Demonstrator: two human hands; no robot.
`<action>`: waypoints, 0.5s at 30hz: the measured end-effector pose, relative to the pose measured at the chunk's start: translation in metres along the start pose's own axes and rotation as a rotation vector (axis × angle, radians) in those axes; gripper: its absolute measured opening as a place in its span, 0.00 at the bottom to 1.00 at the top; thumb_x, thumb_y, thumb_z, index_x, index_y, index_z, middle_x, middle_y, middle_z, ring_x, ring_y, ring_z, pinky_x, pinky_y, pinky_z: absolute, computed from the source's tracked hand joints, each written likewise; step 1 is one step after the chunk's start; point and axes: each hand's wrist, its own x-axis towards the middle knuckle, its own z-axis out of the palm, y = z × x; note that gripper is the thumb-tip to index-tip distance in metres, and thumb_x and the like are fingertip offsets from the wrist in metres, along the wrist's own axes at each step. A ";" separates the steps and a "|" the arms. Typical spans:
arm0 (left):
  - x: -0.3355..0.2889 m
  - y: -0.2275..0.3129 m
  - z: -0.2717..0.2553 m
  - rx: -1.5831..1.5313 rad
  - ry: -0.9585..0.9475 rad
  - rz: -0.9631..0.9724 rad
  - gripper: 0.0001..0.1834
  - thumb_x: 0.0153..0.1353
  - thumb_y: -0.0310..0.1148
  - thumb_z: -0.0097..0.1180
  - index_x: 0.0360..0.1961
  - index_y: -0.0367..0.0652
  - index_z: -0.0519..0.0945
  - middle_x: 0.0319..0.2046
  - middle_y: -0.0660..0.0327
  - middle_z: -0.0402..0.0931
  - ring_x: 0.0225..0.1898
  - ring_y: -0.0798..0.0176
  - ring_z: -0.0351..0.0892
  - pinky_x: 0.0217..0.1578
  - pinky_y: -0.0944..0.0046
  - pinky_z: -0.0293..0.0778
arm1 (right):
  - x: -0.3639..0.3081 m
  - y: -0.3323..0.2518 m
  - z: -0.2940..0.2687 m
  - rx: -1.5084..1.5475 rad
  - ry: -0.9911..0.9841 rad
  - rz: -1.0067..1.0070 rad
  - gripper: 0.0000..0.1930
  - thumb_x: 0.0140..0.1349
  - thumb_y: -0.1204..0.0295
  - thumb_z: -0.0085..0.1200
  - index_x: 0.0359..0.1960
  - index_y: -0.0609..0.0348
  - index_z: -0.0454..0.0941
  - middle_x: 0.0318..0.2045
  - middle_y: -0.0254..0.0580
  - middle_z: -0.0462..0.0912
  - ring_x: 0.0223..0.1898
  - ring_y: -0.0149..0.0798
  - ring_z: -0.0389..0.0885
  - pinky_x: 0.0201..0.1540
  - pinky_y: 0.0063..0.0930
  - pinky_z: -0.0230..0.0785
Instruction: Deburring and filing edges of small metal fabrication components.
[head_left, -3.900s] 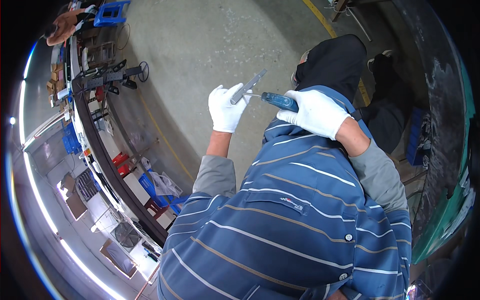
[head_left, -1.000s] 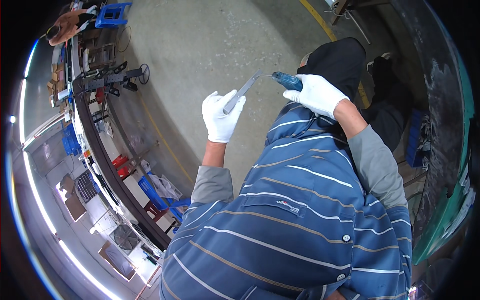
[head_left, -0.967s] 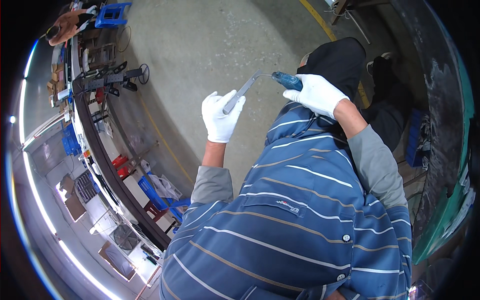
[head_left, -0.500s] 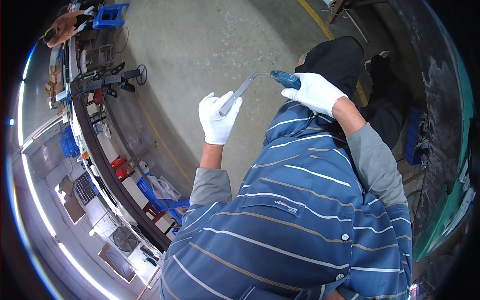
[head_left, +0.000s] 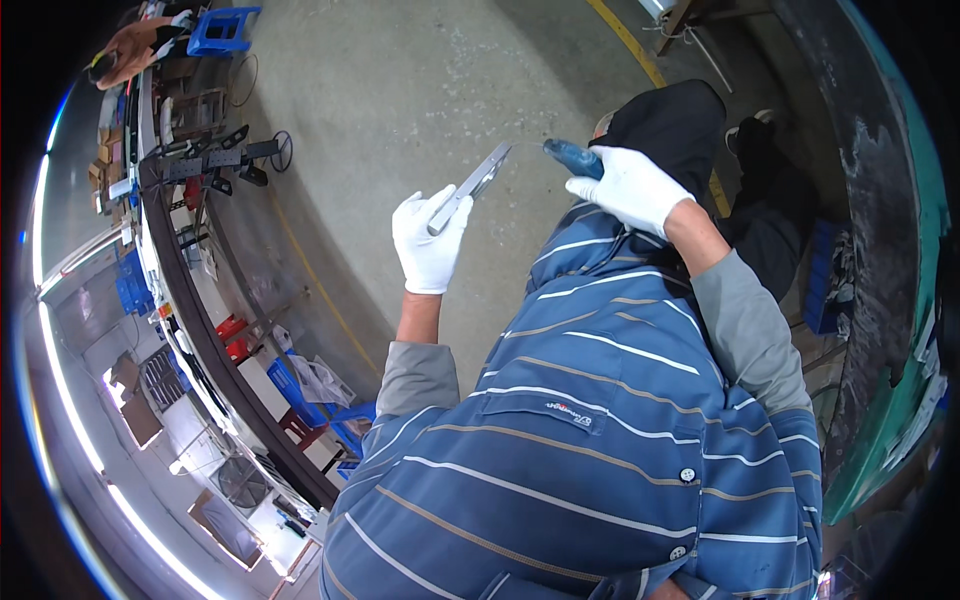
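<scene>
Bar [head_left: 473, 183], grey, slants above the concrete floor [head_left: 370, 100]. Far left, a table [head_left: 207, 335] shows its long dark edge; open floor separates it from the left hand [head_left: 428, 245], fingers pinching the bar's near end. The right hand's [head_left: 638, 188] fingers wrap a blue-handled tool [head_left: 573, 158] beside a knee [head_left: 668, 122]; a dark panel [head_left: 880, 200] bounds the far right.

The right hand [head_left: 638, 190] hides the blue handle [head_left: 573, 158] at its rear.
</scene>
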 end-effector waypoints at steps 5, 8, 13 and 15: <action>-0.002 0.008 0.004 -0.343 0.086 -0.489 0.15 0.65 0.38 0.67 0.47 0.41 0.90 0.29 0.61 0.84 0.32 0.61 0.79 0.55 0.58 0.75 | -0.029 -0.034 0.002 -0.042 -0.095 -0.036 0.20 0.71 0.54 0.60 0.47 0.61 0.83 0.39 0.42 0.85 0.40 0.39 0.84 0.50 0.30 0.74; -0.005 0.015 0.006 -0.707 0.105 -0.902 0.17 0.70 0.41 0.61 0.48 0.39 0.89 0.33 0.59 0.86 0.36 0.61 0.81 0.55 0.59 0.75 | -0.036 -0.051 0.002 -0.070 -0.181 0.001 0.19 0.70 0.55 0.63 0.46 0.61 0.83 0.39 0.42 0.85 0.39 0.37 0.84 0.49 0.28 0.74; -0.005 0.008 0.030 -1.297 0.350 -0.934 0.22 0.76 0.42 0.51 0.59 0.38 0.84 0.45 0.55 0.86 0.46 0.58 0.83 0.55 0.58 0.76 | -0.028 -0.042 -0.005 0.191 -0.034 -0.010 0.17 0.66 0.60 0.68 0.47 0.62 0.83 0.39 0.42 0.85 0.38 0.35 0.83 0.47 0.27 0.75; -0.006 0.012 0.036 -1.779 0.215 -0.927 0.22 0.76 0.41 0.51 0.63 0.38 0.80 0.50 0.53 0.84 0.49 0.57 0.83 0.57 0.56 0.76 | -0.012 -0.038 -0.011 0.344 0.086 0.014 0.18 0.65 0.62 0.68 0.48 0.63 0.82 0.39 0.43 0.85 0.38 0.35 0.83 0.47 0.27 0.76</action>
